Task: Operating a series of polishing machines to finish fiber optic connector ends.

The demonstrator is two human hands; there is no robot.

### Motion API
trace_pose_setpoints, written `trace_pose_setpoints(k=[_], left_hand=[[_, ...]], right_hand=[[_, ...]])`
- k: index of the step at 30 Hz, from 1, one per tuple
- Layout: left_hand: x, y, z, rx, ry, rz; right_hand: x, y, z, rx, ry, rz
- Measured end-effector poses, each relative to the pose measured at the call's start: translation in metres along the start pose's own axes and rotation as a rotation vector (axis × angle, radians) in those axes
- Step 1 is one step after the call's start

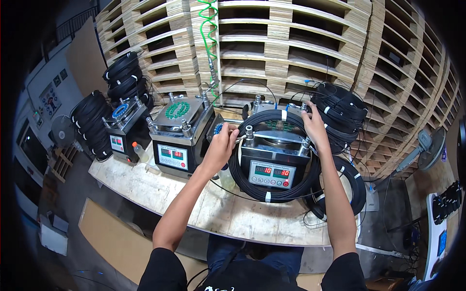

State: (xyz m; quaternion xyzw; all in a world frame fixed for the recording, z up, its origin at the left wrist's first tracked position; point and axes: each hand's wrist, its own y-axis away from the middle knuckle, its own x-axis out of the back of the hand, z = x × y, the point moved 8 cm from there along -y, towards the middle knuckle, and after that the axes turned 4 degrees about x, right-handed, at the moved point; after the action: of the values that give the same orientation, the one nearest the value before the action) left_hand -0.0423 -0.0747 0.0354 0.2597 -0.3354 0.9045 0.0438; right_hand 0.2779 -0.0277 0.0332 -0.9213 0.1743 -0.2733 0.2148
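A large coil of black cable (234,167), bound with white ties, leans around the front of a polishing machine (246,166) with a lit red display. My left hand (223,141) is closed beside the machine's front-left post, fingertips pinched; what sits between them is too small to make out. At the rear right corner, my right hand (315,127) has its thumb and fingers closed about a metal corner knob (304,106). The coil passes just below that hand. Green pads (279,125) on the machine's top show partly behind the coil.
Two similar machines, one with a green-dotted plate (177,110), one with a blue ring (120,111), stand leftward on the wooden bench (213,208). Black cable coils are stacked at left (91,123) and right (342,109). A green spiral air hose (208,29) hangs before wooden pallets (310,29).
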Motion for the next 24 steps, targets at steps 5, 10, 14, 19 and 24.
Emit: trace_pose_setpoints(k=[5, 10, 14, 19, 24], left_hand=[[-0.002, 0.011, -0.007, 0.077, 0.120, -0.021], [-0.001, 0.018, -0.009, 0.041, 0.145, 0.138], [-0.013, 0.025, -0.011, 0.244, 0.232, 0.228], [-0.043, 0.027, 0.004, 0.173, 0.564, -0.103], [-0.033, 0.003, 0.016, 0.063, -0.027, -0.099]], right_hand=[[-0.001, 0.002, -0.003, 0.021, -0.008, 0.008], [-0.004, 0.001, 0.000, 0.008, -0.015, -0.006], [0.000, -0.001, 0.003, 0.024, -0.025, 0.004], [0.000, 0.000, 0.009, -0.002, -0.011, 0.003], [0.001, 0.000, 0.006, -0.028, -0.014, 0.008]])
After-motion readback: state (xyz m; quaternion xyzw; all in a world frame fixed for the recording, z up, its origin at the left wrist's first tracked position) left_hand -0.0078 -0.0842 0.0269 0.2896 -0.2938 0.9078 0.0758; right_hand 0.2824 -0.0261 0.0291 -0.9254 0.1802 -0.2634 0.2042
